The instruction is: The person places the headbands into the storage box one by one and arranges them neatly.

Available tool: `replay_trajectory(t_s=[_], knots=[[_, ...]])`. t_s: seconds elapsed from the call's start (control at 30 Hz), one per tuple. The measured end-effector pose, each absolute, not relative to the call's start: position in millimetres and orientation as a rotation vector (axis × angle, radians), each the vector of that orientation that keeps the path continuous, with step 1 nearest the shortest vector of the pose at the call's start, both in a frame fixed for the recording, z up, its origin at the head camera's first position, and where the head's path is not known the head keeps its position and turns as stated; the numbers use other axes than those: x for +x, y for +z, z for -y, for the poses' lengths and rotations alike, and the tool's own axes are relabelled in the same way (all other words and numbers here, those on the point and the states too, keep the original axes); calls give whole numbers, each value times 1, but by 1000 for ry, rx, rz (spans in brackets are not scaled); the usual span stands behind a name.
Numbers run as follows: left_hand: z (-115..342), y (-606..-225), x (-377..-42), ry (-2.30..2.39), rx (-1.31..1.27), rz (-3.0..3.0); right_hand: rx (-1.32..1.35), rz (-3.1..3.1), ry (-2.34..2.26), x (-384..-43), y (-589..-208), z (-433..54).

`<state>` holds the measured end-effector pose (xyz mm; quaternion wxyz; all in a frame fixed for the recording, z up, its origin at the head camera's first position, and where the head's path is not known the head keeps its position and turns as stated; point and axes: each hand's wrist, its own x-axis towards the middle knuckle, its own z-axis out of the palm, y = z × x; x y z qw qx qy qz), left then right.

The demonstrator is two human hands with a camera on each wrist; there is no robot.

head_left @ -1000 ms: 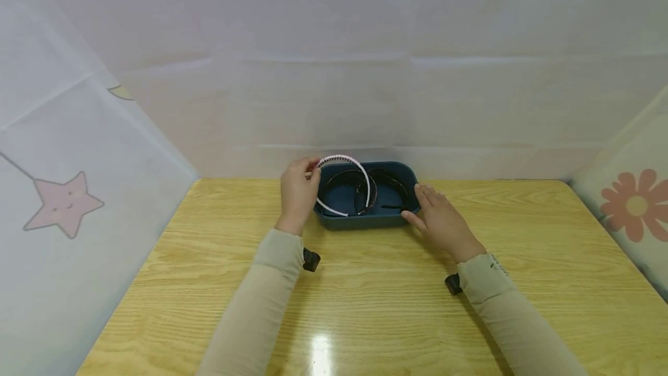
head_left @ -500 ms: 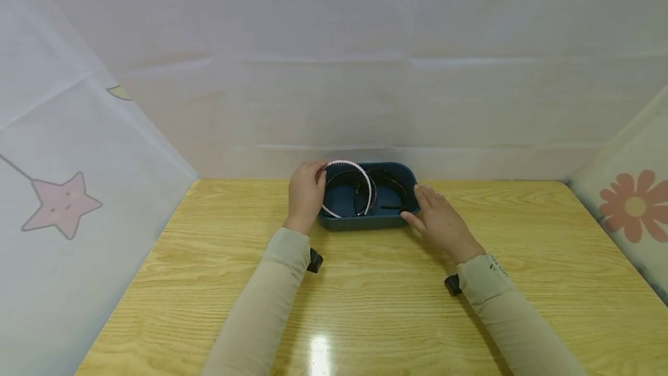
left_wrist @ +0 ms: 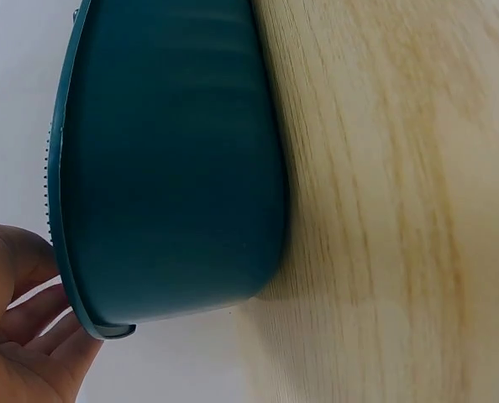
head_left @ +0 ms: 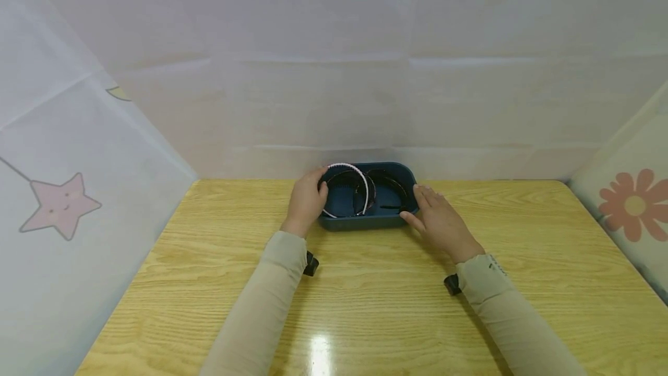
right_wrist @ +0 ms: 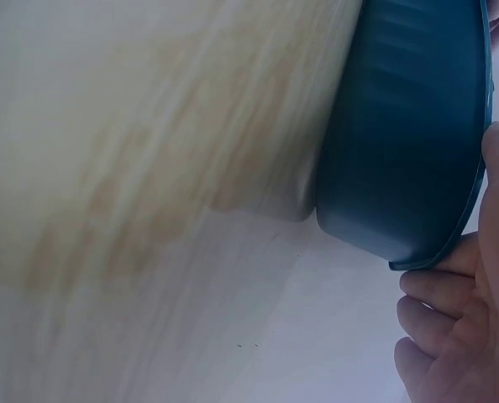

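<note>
A dark blue-green plastic box (head_left: 360, 224) stands on the table against the back wall. Inside its left half leans a white toothed headband (head_left: 367, 190), its top arc near the back rim. Darker headbands (head_left: 403, 189) lie beneath and to the right of it. My left hand (head_left: 307, 201) is at the box's left end, fingertips by the rim and the white headband's edge; the left wrist view shows the fingers (left_wrist: 52, 332) loosely bent beside the rim. At the right end my right hand (head_left: 443, 220) touches the box, thumb on the front rim, fingers along the side.
The wood-grain table (head_left: 365, 306) spreads in front of the box. A pale cloth wall (head_left: 334, 74) rises directly behind it, with printed panels at left and right. A small black camera is worn at each wrist.
The white headband has gone lower into the box, and its front end has dropped behind the front rim. My left hand has shifted right and slightly down. The right hand stays put.
</note>
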<state>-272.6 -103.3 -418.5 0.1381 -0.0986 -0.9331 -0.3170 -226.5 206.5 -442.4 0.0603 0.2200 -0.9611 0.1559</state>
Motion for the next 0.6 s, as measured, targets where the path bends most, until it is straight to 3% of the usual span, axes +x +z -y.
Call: replay_trajectory(t_s=[0.6], knots=[[103,-410,-271,-716,-416,2932,661,2907,456,-229,-439,-204]])
